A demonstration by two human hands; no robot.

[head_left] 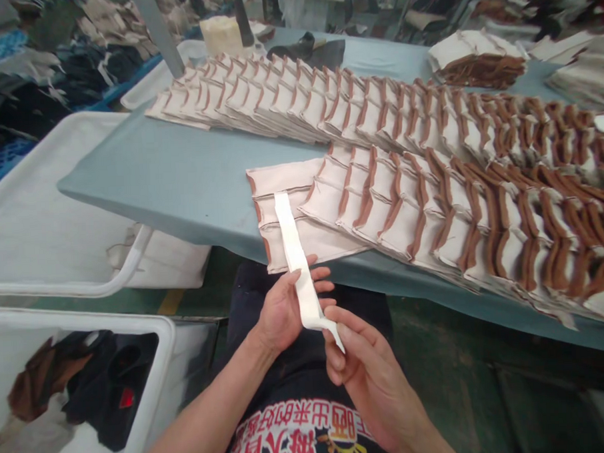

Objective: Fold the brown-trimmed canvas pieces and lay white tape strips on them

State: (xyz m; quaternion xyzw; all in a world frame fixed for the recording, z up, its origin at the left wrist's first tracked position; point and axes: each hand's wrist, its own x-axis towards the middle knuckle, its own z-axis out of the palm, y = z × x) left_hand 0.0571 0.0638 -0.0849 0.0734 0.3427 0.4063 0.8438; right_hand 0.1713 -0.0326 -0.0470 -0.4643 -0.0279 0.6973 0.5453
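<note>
White strip [294, 253]: end btwn R fingers [350, 321]

From the head, the view faces forward and down, near the lap [245, 302], across the table [164, 166].

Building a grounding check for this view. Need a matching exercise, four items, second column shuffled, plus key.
Things
1. White strip
2. Right hand
3. Table surface
4. Dark and brown cloth pieces

Places, colours, states
A. Blue-grey
B. Inside the white bin at the picture's lower left
C. Held in both hands, the left hand farther along it
D. Pinching the strip's near end

Pairs: 1-C, 2-D, 3-A, 4-B
</note>
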